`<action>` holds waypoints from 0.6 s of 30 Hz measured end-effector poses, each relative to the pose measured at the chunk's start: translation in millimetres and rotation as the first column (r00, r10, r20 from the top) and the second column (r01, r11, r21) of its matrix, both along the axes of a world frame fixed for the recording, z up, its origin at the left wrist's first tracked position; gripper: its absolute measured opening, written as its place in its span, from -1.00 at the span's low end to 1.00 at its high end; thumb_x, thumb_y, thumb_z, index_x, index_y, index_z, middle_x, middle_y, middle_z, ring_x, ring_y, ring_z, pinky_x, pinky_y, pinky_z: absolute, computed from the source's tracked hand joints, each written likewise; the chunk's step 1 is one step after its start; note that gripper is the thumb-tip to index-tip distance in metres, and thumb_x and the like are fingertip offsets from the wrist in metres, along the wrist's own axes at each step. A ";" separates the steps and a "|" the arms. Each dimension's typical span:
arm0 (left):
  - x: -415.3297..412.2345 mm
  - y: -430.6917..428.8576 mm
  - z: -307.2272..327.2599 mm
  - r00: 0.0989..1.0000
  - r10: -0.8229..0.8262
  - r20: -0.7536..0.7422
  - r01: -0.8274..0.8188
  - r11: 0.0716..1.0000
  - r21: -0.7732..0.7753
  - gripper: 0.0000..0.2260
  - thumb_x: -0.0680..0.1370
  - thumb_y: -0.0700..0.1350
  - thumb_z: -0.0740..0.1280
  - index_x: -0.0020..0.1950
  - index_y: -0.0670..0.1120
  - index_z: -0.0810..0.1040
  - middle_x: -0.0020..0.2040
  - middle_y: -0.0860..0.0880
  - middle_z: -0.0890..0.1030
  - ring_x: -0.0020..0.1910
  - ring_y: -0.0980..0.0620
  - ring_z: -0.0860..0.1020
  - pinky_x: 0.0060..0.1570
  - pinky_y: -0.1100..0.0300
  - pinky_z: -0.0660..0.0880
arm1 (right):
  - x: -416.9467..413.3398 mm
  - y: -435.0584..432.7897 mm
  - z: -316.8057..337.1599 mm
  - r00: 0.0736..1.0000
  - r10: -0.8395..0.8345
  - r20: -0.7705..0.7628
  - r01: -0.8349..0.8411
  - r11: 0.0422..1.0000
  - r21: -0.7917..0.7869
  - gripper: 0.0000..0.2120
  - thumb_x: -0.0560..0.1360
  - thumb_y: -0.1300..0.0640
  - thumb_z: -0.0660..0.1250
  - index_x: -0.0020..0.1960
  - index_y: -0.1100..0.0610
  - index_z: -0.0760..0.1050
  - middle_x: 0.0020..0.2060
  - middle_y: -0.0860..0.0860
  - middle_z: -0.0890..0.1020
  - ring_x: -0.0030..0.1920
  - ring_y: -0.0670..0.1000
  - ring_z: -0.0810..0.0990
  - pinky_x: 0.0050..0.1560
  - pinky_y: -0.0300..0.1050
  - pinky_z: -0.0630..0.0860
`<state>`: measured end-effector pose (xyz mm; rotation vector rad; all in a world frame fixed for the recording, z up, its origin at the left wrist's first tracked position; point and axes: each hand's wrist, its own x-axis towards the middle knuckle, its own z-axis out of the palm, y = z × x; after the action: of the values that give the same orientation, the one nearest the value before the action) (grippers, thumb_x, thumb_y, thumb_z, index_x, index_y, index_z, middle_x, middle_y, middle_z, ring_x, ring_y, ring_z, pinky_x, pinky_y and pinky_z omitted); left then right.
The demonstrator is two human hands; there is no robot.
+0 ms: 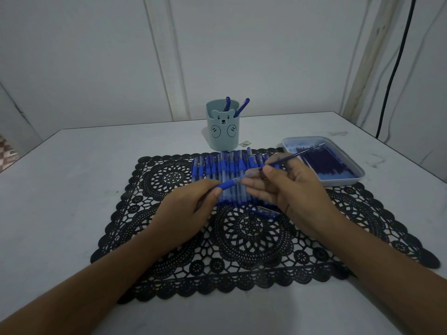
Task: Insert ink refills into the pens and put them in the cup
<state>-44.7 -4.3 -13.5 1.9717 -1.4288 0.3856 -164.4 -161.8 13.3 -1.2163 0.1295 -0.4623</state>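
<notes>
Step in hand: refill going into barrel. Left hand [183, 209] grips a pen [229, 183] by its blue grip section, above the row of pens [225, 165] lying on the black lace mat [242, 238]. Right hand [290, 187] pinches a refill [297, 154] between thumb and forefinger, far end pointing up-right over the tray [338, 183] of spare refills. Near end sits at the pen's clear open end; how far in can't be told, fingers hide the junction. Judgement on doing it well: get refill and barrel on one axis before pushing, they look roughly collinear now. Pinch close to the barrel mouth so the thin tube doesn't bow. Feed in short pushes, re-grip, no forcing; left hand only holds steady. Seat fully, then close up: a loose blue piece, probably a cap [264, 211], lies on the mat just in front of the right hand. Cup [221, 139] stands behind the row with two pens in it; most of the row looks undone, so early in the task
</notes>
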 end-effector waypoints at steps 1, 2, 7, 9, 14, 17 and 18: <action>0.3 0.1 0.1 1.000 -0.001 -0.006 0.001 1.000 -0.003 -0.65 0.57 0.01 0.06 0.07 -0.14 0.56 -0.36 0.09 0.51 -0.41 0.12 0.45 -0.39 0.27 0.41 | -0.3 -0.1 0.0 1.000 0.008 0.007 -0.008 1.000 -0.001 -0.89 0.56 0.32 0.10 -0.07 0.18 0.36 -0.21 0.15 0.67 -0.13 0.10 0.67 -0.09 -0.08 0.62; 0.3 0.1 0.3 1.000 -0.004 -0.011 0.003 1.000 -0.006 -0.65 0.57 0.01 0.06 0.07 -0.13 0.55 -0.36 0.10 0.51 -0.39 0.11 0.45 -0.39 0.28 0.40 | -0.7 -0.2 0.1 1.000 0.013 0.014 -0.013 1.000 -0.008 -0.90 0.56 0.32 0.10 -0.07 0.18 0.36 -0.20 0.15 0.67 -0.12 0.11 0.67 -0.08 -0.07 0.61; -1.1 -0.3 1.4 1.000 -0.020 -0.020 0.020 1.000 -0.013 -0.65 0.56 0.00 0.07 0.06 -0.15 0.55 -0.37 0.10 0.50 -0.33 0.08 0.46 -0.39 0.34 0.40 | -1.9 0.4 -0.9 0.999 0.014 0.038 -0.009 0.994 -0.108 -0.91 0.55 0.32 0.12 -0.07 0.18 0.35 -0.14 0.15 0.67 -0.05 0.12 0.66 -0.05 -0.07 0.60; -1.0 -0.4 1.3 1.000 -0.019 -0.015 0.019 1.000 -0.008 -0.65 0.56 0.00 0.06 0.06 -0.16 0.55 -0.37 0.11 0.48 -0.32 0.08 0.47 -0.40 0.38 0.40 | -2.6 1.3 -1.1 0.999 0.019 0.039 -0.013 0.991 -0.134 -0.90 0.54 0.32 0.12 -0.08 0.17 0.36 -0.15 0.12 0.68 -0.06 0.09 0.66 -0.06 -0.10 0.60; 0.7 0.1 -0.8 1.000 -0.013 -0.002 0.013 1.000 0.018 -0.65 0.56 0.03 0.06 0.06 -0.13 0.55 -0.35 0.08 0.52 -0.32 0.10 0.46 -0.37 0.29 0.41 | -3.7 3.4 -1.3 1.000 -0.009 -0.025 0.003 0.968 -0.250 -0.88 0.49 0.34 0.21 -0.09 0.17 0.47 -0.20 0.10 0.66 -0.16 0.00 0.67 -0.15 -0.17 0.62; 0.4 -0.3 -0.8 1.000 -0.014 -0.013 0.014 1.000 0.018 -0.65 0.56 0.04 0.06 0.07 -0.11 0.55 -0.34 0.07 0.53 -0.31 0.09 0.46 -0.33 0.22 0.42 | -4.5 3.4 -3.1 0.993 -0.053 -0.101 0.009 0.919 -0.395 -0.85 0.48 0.22 0.27 -0.01 0.09 0.57 -0.17 0.05 0.65 -0.19 -0.08 0.61 -0.18 -0.25 0.58; 0.4 -0.4 -0.2 1.000 -0.014 -0.022 0.014 1.000 0.010 -0.65 0.56 0.03 0.06 0.06 -0.12 0.55 -0.35 0.07 0.52 -0.31 0.07 0.47 -0.34 0.23 0.42 | -4.7 3.4 -3.0 0.994 -0.043 -0.103 0.002 0.930 -0.367 -0.81 0.46 0.14 0.26 0.04 0.07 0.57 -0.16 0.03 0.64 -0.18 -0.10 0.59 -0.20 -0.26 0.56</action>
<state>-44.3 -4.8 -13.8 1.9669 -1.4321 0.3504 -169.2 -158.3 10.3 -1.6113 0.1556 -0.4518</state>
